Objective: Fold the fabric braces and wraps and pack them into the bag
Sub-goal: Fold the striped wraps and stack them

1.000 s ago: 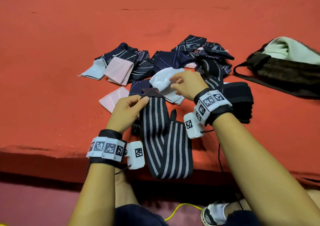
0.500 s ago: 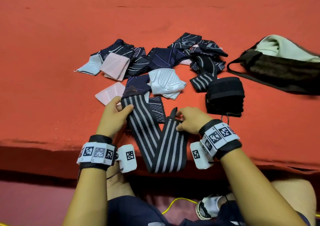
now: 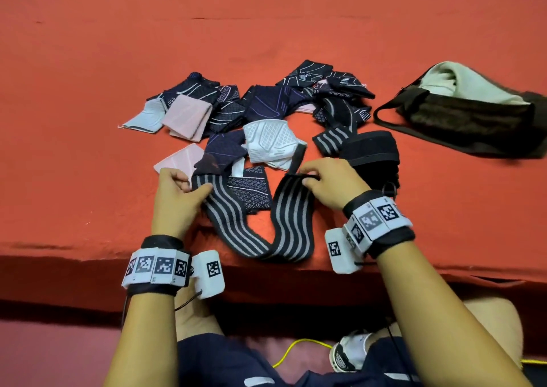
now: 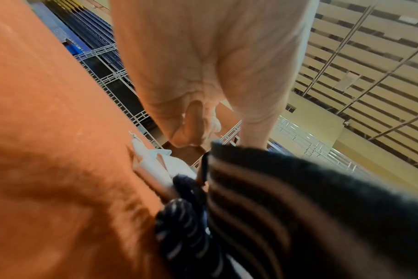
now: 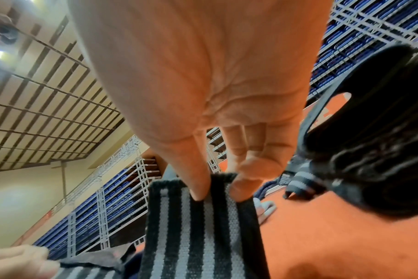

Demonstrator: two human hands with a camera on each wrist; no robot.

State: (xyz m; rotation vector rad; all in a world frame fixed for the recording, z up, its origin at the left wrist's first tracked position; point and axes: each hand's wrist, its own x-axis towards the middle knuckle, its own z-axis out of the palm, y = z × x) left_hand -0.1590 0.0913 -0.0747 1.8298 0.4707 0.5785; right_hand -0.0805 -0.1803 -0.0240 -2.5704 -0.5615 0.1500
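The black wrap with grey stripes (image 3: 260, 218) lies in a U between the two hands, its bend at the near edge of the red cloth-covered surface (image 3: 88, 61). The left hand (image 3: 177, 200) pinches one end of it between thumb and curled fingers; the right hand (image 3: 328, 185) pinches the other end, thumb and fingertips (image 5: 241, 190) closed on the band's edge. Inside the U, between the hands, lies a dark blue patterned brace (image 3: 248, 191). Just beyond the hands sit a white textured brace (image 3: 272, 141) and a pink folded piece (image 3: 180, 158), with more dark patterned and pink pieces (image 3: 189, 120) heaped farther out. Touching the right hand's outer side is a folded black wrap (image 3: 370, 152). Well beyond it to the right lies the dark bag (image 3: 464, 123), pale fabric (image 3: 461, 84) showing at its mouth.
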